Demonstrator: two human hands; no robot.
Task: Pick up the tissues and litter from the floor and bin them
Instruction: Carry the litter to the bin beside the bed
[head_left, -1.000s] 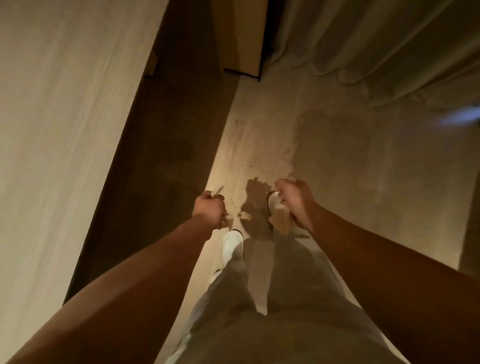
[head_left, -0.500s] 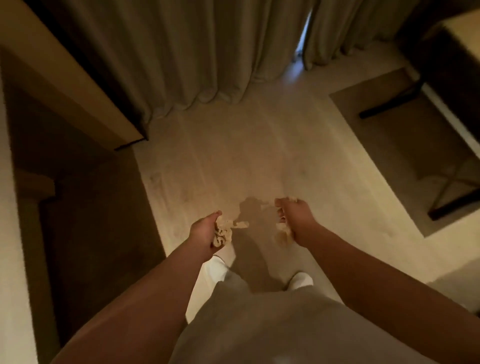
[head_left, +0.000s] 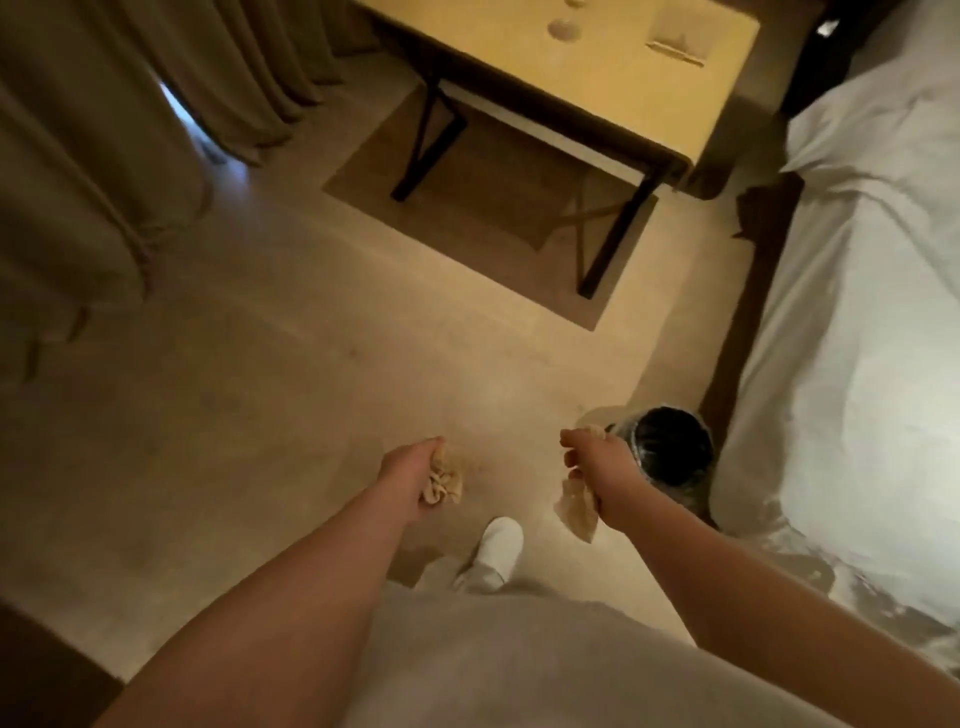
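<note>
My left hand (head_left: 408, 470) is shut on a crumpled tissue (head_left: 441, 484) that bulges out to the right of the fist. My right hand (head_left: 597, 462) grips another tissue (head_left: 576, 506), which hangs down below the fingers, with a bit sticking out at the top. A small round bin (head_left: 670, 447) with a dark plastic liner stands on the floor just right of my right hand, beside the bed. Both hands hover above the pale floor (head_left: 260, 389), the right one almost touching the bin's rim.
A bed with white sheets (head_left: 857, 338) fills the right side. A wooden desk (head_left: 597, 78) on black legs stands ahead over a brown rug (head_left: 493, 218). Curtains (head_left: 104, 130) hang at the left. My white slipper (head_left: 493, 551) is below the hands.
I have turned right: the curtains slid left and the desk, bed and bin came into view. Both hands still hold their tissues, the right one now beside the bin.
</note>
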